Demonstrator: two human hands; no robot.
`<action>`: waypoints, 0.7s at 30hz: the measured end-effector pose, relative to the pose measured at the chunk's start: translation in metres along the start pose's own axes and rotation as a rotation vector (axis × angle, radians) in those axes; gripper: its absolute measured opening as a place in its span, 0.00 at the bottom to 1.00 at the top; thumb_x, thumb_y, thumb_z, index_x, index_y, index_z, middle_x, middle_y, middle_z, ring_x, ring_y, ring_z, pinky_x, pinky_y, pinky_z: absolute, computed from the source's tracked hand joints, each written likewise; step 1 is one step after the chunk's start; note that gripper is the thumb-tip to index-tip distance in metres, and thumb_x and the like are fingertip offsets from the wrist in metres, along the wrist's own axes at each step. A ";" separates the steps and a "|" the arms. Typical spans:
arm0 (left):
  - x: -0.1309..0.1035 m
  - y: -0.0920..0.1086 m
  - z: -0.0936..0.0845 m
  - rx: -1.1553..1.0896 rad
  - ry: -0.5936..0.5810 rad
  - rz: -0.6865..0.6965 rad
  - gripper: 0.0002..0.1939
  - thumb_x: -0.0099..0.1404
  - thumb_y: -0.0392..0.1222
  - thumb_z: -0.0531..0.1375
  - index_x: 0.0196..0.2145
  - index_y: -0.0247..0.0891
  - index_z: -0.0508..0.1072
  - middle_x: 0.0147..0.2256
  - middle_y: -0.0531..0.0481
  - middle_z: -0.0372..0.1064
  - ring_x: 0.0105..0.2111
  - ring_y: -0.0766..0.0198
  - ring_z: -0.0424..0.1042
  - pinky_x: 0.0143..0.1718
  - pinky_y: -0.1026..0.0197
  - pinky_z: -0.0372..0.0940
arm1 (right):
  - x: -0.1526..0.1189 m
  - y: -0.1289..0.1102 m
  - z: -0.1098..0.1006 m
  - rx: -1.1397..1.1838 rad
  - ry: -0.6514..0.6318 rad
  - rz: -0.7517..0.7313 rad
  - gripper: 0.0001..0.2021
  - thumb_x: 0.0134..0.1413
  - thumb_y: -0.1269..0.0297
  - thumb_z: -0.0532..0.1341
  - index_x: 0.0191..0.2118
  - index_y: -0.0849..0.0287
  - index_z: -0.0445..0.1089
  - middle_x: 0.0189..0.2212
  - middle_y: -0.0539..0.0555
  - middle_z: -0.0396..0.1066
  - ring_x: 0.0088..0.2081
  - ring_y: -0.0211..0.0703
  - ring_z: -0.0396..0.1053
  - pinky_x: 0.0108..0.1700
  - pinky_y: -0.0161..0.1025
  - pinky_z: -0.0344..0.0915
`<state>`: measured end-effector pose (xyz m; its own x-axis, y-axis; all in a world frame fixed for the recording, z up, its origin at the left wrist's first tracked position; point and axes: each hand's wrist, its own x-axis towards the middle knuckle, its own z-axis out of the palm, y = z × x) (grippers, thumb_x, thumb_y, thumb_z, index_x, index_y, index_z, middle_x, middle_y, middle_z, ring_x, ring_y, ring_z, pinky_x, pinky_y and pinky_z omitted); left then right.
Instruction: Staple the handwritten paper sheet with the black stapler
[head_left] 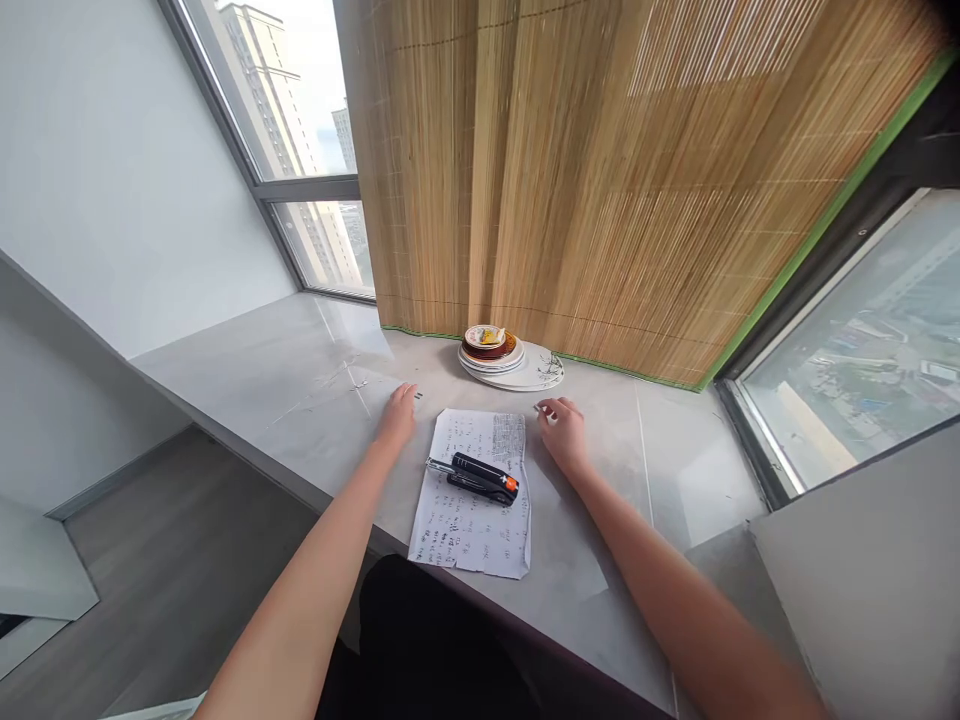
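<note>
On the windowsill counter, a black stapler (486, 478) with an orange mark lies across a creased sheet of paper (472, 545) covered in handwriting. A metal part sticks out from the stapler's left end. My left hand (400, 412) rests on the counter left of the paper's top, fingers stretched forward. Two tiny dark pieces (418, 395) lie just beside its fingertips, apparently not held. Right of the paper's top corner, my right hand (564, 432) is closed in a pinch on a small grey piece (537, 407), too small to name.
Behind the paper stands a stack of plates (491, 372), with a brown dish and a small yellow packet (491, 337) on top. A bamboo blind (547, 180) hangs down behind it. Windows flank the blind, and the counter's front edge (300, 485) runs past my lap.
</note>
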<state>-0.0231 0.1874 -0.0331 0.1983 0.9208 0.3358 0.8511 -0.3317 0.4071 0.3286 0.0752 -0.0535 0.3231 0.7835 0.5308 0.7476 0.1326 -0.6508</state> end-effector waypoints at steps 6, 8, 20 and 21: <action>-0.007 -0.006 0.004 -0.022 -0.033 -0.006 0.20 0.71 0.28 0.50 0.50 0.38 0.79 0.54 0.39 0.78 0.57 0.51 0.75 0.60 0.50 0.67 | -0.025 -0.025 0.000 0.001 -0.072 0.007 0.11 0.59 0.67 0.56 0.37 0.55 0.77 0.34 0.57 0.74 0.40 0.52 0.68 0.49 0.47 0.65; -0.020 -0.001 0.000 -0.017 -0.023 -0.007 0.17 0.72 0.29 0.51 0.44 0.39 0.79 0.48 0.41 0.79 0.50 0.51 0.77 0.55 0.51 0.69 | -0.037 -0.034 -0.002 0.017 -0.093 0.026 0.12 0.59 0.67 0.56 0.37 0.55 0.78 0.35 0.57 0.74 0.41 0.52 0.68 0.49 0.48 0.65; -0.066 0.011 -0.008 -0.053 -0.005 0.087 0.23 0.69 0.24 0.52 0.55 0.42 0.75 0.54 0.42 0.76 0.54 0.51 0.75 0.55 0.50 0.69 | -0.085 -0.087 -0.026 0.257 -0.158 -0.001 0.11 0.69 0.56 0.59 0.42 0.53 0.76 0.40 0.56 0.76 0.44 0.52 0.71 0.50 0.49 0.68; -0.066 0.011 -0.009 -0.062 -0.006 0.103 0.23 0.69 0.24 0.52 0.54 0.42 0.76 0.54 0.42 0.76 0.54 0.52 0.74 0.56 0.50 0.68 | -0.086 -0.090 -0.025 0.250 -0.222 -0.070 0.10 0.69 0.55 0.60 0.46 0.52 0.76 0.41 0.56 0.76 0.45 0.53 0.72 0.50 0.49 0.69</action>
<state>-0.0308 0.1209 -0.0431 0.2868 0.8823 0.3733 0.7944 -0.4368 0.4221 0.2483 -0.0195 -0.0267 0.1215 0.8765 0.4657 0.5891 0.3139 -0.7445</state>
